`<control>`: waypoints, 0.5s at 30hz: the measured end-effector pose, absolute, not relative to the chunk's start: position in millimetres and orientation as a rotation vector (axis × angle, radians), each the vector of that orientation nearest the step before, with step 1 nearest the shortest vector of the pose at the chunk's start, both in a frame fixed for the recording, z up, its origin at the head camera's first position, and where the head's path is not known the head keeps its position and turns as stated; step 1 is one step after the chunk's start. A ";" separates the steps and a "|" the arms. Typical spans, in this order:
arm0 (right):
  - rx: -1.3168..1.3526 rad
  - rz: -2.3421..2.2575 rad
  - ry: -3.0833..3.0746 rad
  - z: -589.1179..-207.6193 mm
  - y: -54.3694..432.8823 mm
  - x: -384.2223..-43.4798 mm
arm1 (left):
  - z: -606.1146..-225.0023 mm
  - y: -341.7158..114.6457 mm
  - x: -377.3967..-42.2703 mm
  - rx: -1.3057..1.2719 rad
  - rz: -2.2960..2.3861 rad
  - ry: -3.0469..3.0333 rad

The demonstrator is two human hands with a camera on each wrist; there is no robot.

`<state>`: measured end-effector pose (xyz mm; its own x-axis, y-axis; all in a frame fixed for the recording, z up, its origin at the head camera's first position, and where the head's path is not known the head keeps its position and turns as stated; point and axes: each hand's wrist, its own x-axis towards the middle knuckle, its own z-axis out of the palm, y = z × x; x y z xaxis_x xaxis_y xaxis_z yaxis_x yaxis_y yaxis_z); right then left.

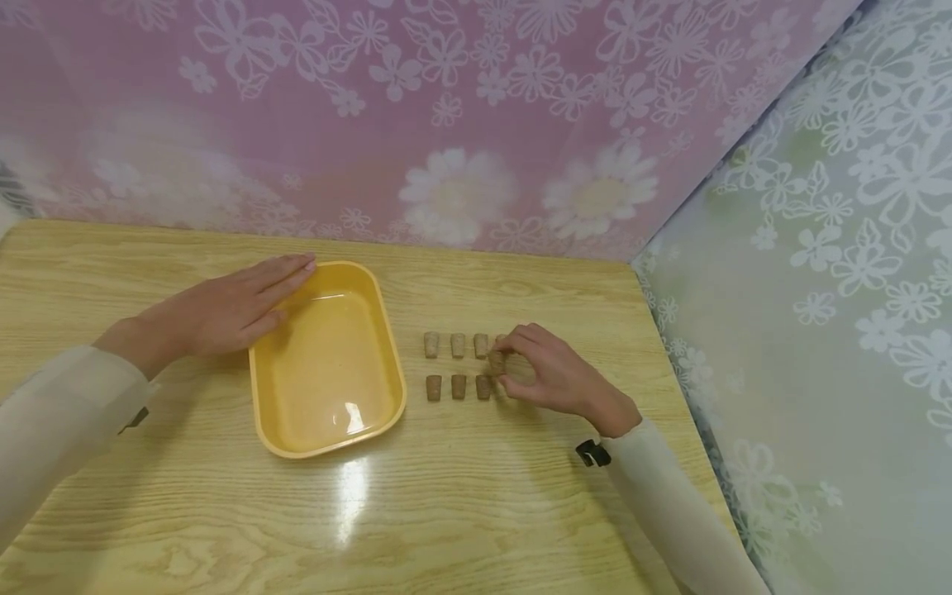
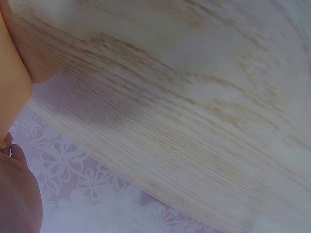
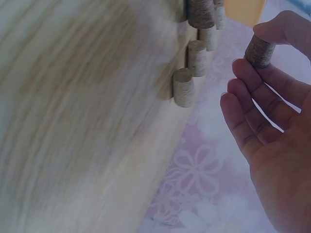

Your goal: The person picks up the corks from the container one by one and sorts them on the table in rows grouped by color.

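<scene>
My right hand [image 1: 552, 372] pinches a small tapered cork stopper [image 3: 260, 51] between thumb and fingertips, held up off the table in the right wrist view. Just left of that hand, more cork stoppers stand in two rows: lighter ones [image 1: 458, 345] at the back, darker ones [image 1: 459, 387] in front. The hand partly covers the right end of the back row. With its fingers straight, my left hand [image 1: 223, 307] rests on the upper left rim of a yellow plastic tray [image 1: 398, 364]. Only a bit of the left hand [image 2: 19, 194] appears in the left wrist view.
The wood-grain table [image 1: 476, 512] reaches back to a pink flowered curtain [image 1: 491, 124]. A pale flowered curtain [image 1: 840, 289] runs along the table's right edge. The tray's raised wall [image 1: 387, 322] stands between my left hand and the corks.
</scene>
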<state>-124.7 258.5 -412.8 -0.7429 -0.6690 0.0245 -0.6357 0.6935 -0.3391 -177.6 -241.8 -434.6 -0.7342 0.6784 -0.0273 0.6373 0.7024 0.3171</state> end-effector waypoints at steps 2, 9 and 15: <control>-1.070 -0.499 2.798 -414.0 261.1 -124.1 | -434.6 -241.7 -177.8 1.083 0.438 2.770; -1.060 -0.482 2.800 -419.9 268.9 -122.7 | -434.9 -241.7 -177.6 1.080 0.429 2.774; -1.061 -0.462 2.815 -425.0 274.1 -121.4 | -432.4 -241.9 -178.0 1.071 0.436 2.758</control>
